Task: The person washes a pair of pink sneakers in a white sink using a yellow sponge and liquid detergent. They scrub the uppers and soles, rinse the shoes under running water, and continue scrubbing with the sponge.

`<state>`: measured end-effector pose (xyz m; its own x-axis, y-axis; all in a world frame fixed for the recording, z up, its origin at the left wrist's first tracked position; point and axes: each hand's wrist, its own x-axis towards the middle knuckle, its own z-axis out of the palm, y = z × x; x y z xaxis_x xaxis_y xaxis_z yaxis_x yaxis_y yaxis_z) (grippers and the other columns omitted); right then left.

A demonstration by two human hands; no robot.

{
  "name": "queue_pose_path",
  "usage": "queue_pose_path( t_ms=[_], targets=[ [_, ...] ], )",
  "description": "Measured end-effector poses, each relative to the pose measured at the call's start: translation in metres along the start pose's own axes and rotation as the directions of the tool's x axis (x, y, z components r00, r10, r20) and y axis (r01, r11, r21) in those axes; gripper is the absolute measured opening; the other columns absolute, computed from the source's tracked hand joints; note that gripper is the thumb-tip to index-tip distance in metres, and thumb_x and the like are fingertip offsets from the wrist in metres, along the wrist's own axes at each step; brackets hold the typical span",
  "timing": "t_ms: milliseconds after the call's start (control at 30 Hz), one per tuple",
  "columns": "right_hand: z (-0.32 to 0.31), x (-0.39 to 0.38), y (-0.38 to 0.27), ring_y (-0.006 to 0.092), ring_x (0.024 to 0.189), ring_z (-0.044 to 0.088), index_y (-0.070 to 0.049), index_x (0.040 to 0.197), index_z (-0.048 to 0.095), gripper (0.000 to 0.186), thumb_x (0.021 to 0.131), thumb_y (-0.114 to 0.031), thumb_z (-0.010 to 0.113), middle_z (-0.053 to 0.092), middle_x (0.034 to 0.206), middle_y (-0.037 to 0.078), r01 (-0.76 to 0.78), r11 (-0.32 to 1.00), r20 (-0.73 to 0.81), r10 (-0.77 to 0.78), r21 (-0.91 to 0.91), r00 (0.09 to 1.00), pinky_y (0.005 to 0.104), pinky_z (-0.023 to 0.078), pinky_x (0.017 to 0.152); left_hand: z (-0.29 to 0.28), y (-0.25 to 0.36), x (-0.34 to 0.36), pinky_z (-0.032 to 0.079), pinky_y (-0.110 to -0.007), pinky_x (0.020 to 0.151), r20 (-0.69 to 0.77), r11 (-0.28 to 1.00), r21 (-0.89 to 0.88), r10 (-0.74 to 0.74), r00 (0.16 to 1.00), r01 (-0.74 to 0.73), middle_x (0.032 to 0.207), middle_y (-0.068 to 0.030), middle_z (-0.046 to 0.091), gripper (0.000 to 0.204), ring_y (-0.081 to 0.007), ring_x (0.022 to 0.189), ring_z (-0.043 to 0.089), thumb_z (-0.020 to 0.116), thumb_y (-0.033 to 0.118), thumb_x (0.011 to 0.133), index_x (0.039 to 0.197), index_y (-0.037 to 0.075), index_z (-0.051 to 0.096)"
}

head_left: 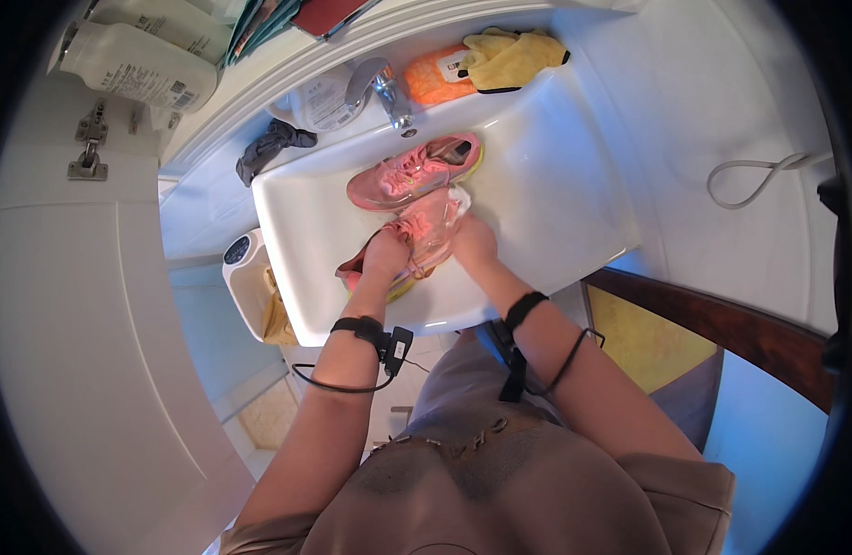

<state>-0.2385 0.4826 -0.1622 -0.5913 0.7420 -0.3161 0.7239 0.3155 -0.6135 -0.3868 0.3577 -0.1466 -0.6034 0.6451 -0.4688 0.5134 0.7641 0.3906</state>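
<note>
1. Your left hand grips the near pink sneaker, fingers clamped on its side, in the white sink.
2. Your right hand presses a white cloth onto the same shoe, fingers closed around it.
3. That makes two sneakers: the second pink sneaker lies just beyond, close to the first.
4. Farther back stand one faucet, one orange sponge and one yellow cloth.
</note>
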Motion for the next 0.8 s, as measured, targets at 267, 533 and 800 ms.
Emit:
queue_pose_path(
  t_ms=[267, 533, 800],
  targets=[
    [0.013, -0.02, -0.013, 0.0487, 0.083, 0.065, 0.005, 0.113, 0.048, 0.032, 0.092, -0.019, 0.053, 0.067, 0.087, 0.03, -0.142, 0.97, 0.046, 0.135, 0.2, 0.99, 0.0579, 0.05, 0.075, -0.006, 0.008, -0.005, 0.051, -0.05, 0.085, -0.014, 1.0, -0.029, -0.002, 1.0, 0.002, 0.099, -0.031, 0.066, 0.033, -0.0464, 0.096, 0.063, 0.052, 0.025, 0.096, 0.103, -0.006, 0.061],
    [-0.007, 0.007, -0.019, 0.0479, 0.095, 0.064, 0.004, 0.115, 0.048, 0.033, 0.092, -0.018, 0.057, 0.066, 0.097, 0.031, -0.204, 0.941, -0.019, 0.217, 0.271, 0.976, 0.0557, 0.05, 0.082, -0.002, 0.004, 0.0, 0.051, -0.051, 0.085, -0.018, 0.999, 0.006, 0.037, 0.999, -0.037, 0.098, -0.0309, 0.066, 0.033, -0.0466, 0.096, 0.063, 0.054, 0.025, 0.094, 0.106, -0.006, 0.058],
    [0.024, -0.006, -0.003, 0.0519, 0.087, 0.064, 0.003, 0.106, 0.052, 0.028, 0.094, -0.021, 0.054, 0.066, 0.091, 0.031, -0.171, 0.955, -0.164, 0.214, 0.24, 0.963, 0.0577, 0.05, 0.077, -0.002, 0.003, -0.003, 0.051, -0.051, 0.084, -0.041, 0.998, 0.031, 0.06, 0.997, -0.059, 0.098, -0.0296, 0.066, 0.029, -0.0465, 0.095, 0.063, 0.053, 0.023, 0.095, 0.102, -0.003, 0.061]
  ],
)
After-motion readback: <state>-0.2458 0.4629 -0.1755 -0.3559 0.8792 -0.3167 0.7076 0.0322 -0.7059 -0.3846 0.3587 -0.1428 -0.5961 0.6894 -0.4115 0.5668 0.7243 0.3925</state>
